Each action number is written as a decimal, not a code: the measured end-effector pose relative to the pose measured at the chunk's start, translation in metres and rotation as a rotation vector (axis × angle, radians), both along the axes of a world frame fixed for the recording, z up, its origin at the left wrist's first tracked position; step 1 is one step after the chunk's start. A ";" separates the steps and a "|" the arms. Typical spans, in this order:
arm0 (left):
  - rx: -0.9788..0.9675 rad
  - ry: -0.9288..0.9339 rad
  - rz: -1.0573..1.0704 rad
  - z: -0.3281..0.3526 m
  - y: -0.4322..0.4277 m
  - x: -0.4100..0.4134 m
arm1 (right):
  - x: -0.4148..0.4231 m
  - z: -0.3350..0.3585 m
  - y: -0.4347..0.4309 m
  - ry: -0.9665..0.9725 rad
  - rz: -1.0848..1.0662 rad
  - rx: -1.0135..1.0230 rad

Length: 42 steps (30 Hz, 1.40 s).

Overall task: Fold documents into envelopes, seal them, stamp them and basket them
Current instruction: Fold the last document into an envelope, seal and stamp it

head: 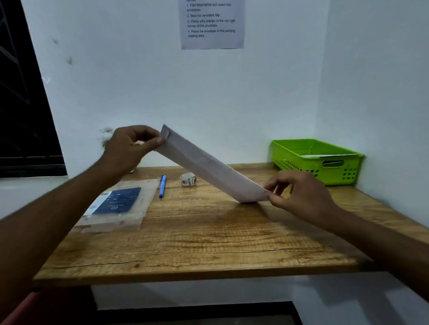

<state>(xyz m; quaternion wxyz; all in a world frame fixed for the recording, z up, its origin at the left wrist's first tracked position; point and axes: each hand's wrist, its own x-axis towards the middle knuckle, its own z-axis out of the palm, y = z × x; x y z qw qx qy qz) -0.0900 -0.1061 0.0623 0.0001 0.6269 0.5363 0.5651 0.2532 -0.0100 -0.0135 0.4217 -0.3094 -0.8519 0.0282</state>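
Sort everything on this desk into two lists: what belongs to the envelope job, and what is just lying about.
Belongs to the job: white envelope, pinched at its ends by the left hand and right hand; small roll, likely stamps; green basket, paper already in it; instruction sheet on the wall.
Lying about: blue pen; plastic-wrapped packet, contents unclear.

The notice (pixel 212 20) on the wall is cut off by the top edge and its uppermost lines are unreadable, as is the print on the blue card (pixel 119 199) and the small roll (pixel 188 179). The left hand (pixel 129 149) hides all but a sliver of a small thing (pixel 132 170) at the back of the bench (pixel 199 236), and the wall of the basket (pixel 306 146) hides most of the white paper (pixel 331 155) inside. Both forearms (pixel 51 218) run off the sides, and the right hand (pixel 301 195) is smeared where it pinches the lower corner of the envelope (pixel 208 163), so its grip is unclear.
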 end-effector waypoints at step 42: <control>-0.485 0.721 -0.051 -0.078 0.019 0.020 | 0.012 0.000 0.054 -0.546 0.175 -0.172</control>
